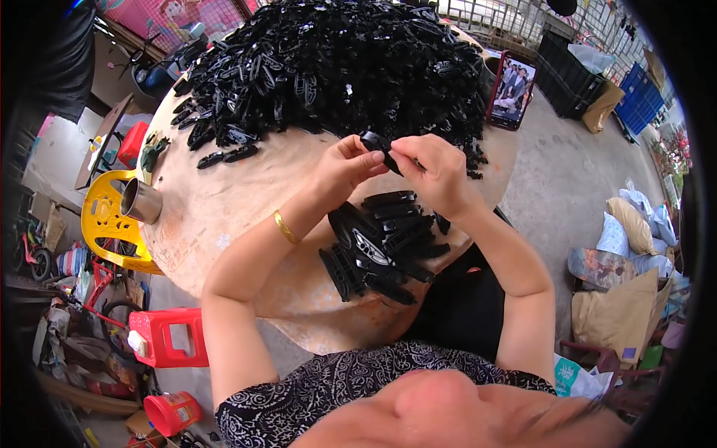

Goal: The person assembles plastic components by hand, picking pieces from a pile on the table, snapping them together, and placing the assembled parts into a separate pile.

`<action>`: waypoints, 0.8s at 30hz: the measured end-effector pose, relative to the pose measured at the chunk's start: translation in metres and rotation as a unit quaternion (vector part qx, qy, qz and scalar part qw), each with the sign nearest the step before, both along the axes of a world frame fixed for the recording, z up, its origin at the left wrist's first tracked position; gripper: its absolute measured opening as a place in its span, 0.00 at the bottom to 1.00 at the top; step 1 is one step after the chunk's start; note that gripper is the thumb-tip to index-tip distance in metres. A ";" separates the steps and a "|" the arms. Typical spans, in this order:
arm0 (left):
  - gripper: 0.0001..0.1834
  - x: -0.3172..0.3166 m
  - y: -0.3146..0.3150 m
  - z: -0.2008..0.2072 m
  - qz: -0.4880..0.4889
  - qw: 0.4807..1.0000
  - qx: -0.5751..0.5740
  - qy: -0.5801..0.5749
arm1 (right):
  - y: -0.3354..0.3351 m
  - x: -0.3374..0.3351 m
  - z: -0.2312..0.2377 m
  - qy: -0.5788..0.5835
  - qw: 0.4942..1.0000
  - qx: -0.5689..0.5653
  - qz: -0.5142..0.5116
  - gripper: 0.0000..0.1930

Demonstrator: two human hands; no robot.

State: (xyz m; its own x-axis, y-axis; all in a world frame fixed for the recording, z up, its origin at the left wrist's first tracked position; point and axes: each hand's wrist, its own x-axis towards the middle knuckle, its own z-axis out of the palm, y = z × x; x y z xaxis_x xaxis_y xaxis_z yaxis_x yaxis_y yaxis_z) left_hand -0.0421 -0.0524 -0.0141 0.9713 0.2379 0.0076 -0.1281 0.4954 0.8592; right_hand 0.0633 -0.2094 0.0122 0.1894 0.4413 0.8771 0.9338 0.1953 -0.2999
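Both hands meet above the table, fingers pinched on one small black plastic part point(372, 140). My left hand point(346, 166) grips it from the left; a gold bangle circles that wrist. My right hand point(437, 168) pinches its right end, and the fingers hide much of it. Just below the hands, nearer to me, lies a small heap of long black plastic parts point(381, 246) with slotted, curved bodies. Beyond them a large mound of similar black parts point(336, 67) covers the far half of the round table point(216, 209), which wears a pale patterned cloth.
A phone point(512, 89) stands upright at the table's right edge. On the left, a metal cup point(141, 201) lies tilted by a yellow chair point(104, 216). Red plastic stools point(164, 337) and a red bucket point(172, 413) stand lower left. Crates point(571, 75) and stuffed bags point(631, 224) line the right.
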 end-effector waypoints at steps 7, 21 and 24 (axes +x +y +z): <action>0.17 -0.003 -0.011 0.005 0.060 0.997 0.034 0.021 | -0.006 -0.002 0.002 -0.028 0.998 -0.042 -0.022 0.06; 0.19 -0.009 -0.011 0.028 0.053 0.988 0.146 -0.004 | -0.003 -0.003 -0.001 0.341 0.916 -0.185 0.105 0.12; 0.19 -0.013 -0.017 0.034 0.077 0.967 0.242 -0.015 | -0.006 0.002 0.000 0.407 0.859 -0.265 0.161 0.15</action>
